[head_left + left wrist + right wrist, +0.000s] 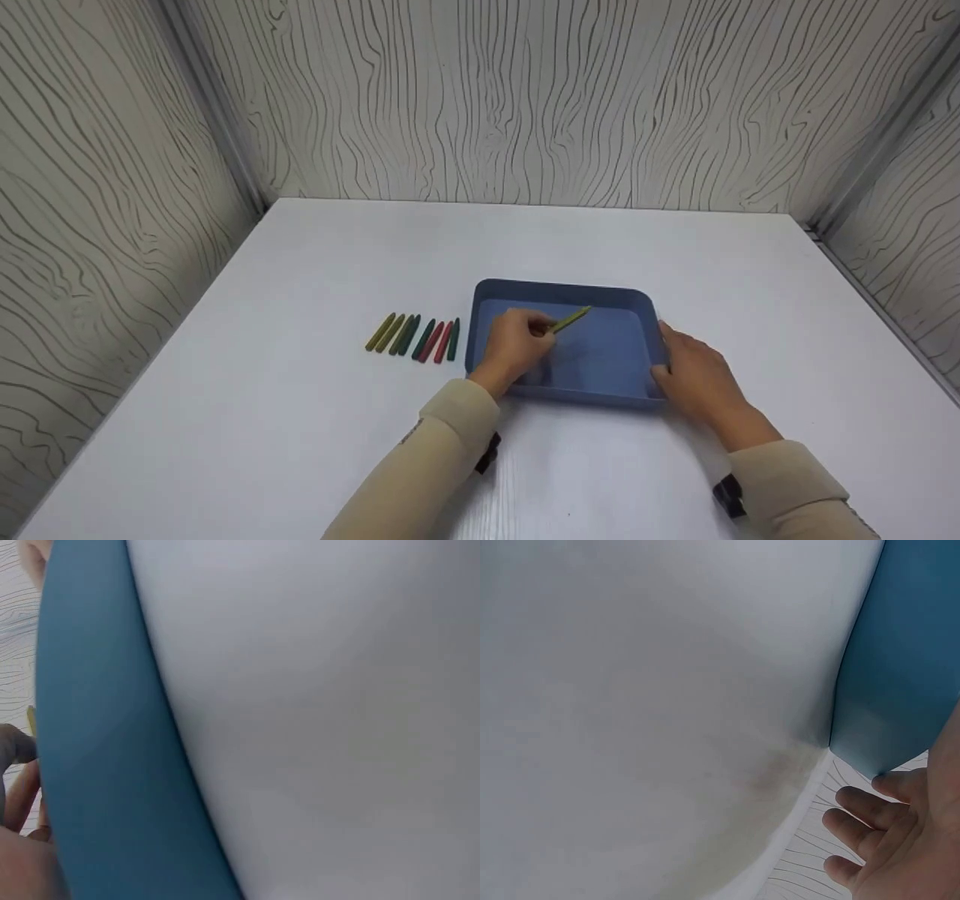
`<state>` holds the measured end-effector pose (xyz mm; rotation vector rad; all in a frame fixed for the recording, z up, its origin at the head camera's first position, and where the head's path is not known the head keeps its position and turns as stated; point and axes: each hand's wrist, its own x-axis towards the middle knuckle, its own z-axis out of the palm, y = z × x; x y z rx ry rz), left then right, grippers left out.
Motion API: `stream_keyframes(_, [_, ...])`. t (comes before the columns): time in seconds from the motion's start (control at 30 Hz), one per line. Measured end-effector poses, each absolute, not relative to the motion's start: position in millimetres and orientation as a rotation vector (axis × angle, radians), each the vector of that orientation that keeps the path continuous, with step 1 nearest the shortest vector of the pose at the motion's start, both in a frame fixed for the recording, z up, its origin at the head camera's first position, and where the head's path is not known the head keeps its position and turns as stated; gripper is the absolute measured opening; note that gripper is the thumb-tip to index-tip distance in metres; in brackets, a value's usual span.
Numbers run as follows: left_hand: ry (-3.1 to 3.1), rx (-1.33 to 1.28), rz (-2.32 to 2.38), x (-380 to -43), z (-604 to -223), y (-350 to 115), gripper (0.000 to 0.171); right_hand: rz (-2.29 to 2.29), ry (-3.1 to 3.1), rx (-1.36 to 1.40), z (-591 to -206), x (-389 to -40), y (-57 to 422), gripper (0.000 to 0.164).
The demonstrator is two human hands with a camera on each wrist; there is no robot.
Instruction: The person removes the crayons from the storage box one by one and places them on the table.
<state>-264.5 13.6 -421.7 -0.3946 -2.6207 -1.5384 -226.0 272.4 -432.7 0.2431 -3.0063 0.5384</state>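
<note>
My left hand (517, 341) pinches a yellow-green crayon (571, 319) between thumb and fingers, over the inside of the blue tray (566, 395). The crayon's tip points up and to the right. In the left wrist view only part of that hand (19, 802) and the crayon's end (31, 718) show past the tray wall (112, 727). My right hand (697, 375) holds the tray's right side, thumb at the rim and fingers along the outside. From the right wrist, its fingers (874, 814) look spread beside the tray corner, with the thumb hidden.
Left of the tray, several yellow, green and red crayons (427, 341) lie slanted in a row on the white table (330, 435). Wood-patterned panels (495, 105) enclose the table at the back and both sides.
</note>
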Motion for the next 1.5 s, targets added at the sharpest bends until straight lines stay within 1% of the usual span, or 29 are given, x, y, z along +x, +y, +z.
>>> stream_keyframes(0.5, [-2.559,-0.299,-1.454,-265.2,-412.3,-63.9,0.022,0.536,-3.004,0.243,-431.0,-226.7,271.5,0.063])
stream_keyframes(0.83, [-2.564,-0.028,-1.368,-265.0,-420.7,-125.7,0.022,0.557,-3.016,0.220,-431.2,-225.2,271.8,0.064])
stream_keyframes(1.0, [-2.564,0.054,-1.333,-264.4,-426.8,-151.2,0.022,0.562,-3.019,0.213,-431.7,-225.8,271.7,0.064])
stream_keyframes(1.33, [-2.621,0.253,-1.300,-264.6,-435.8,-191.5,0.027,0.558,-3.020,0.225,-432.2,-226.0,272.5,0.063])
stream_keyframes(1.5, [-2.658,0.316,-1.274,-263.3,-435.6,-202.7,0.026,0.560,-3.017,0.237,-432.0,-226.0,272.4,0.063])
